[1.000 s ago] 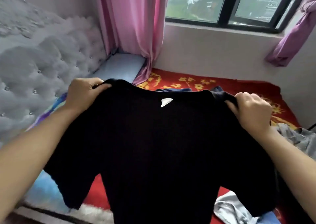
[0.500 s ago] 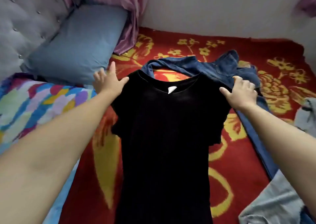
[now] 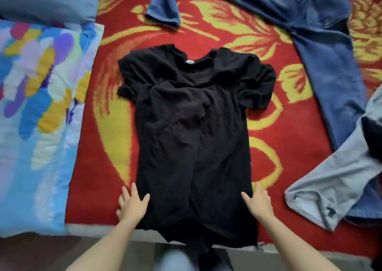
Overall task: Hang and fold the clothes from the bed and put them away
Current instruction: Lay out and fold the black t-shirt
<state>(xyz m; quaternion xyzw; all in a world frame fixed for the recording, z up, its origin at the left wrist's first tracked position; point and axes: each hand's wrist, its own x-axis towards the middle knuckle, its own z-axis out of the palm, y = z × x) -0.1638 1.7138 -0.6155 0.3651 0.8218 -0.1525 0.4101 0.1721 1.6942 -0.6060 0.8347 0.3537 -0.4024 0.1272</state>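
Black t-shirt lies flat, wrinkled, on red blanket, hem twd person. Left hand & right hand rest at hem corners, fingers spread, pinching nothing. Jeans beyond.

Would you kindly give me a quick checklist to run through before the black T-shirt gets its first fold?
1. Black short-sleeved T-shirt laid out on the red and yellow patterned blanket, collar away from the person: ok.
2. Fabric smooth: not ok, creases across the chest.
3. Sleeves spread flat: not ok, both are bunched.
4. Bottom edge on the bed: not ok, it hangs over the edge.
5. Left hand and right hand flat at the lower side edges, no grip taken: ok.
6. Blue denim jeans and pale grey garment apart from the shirt: ok.
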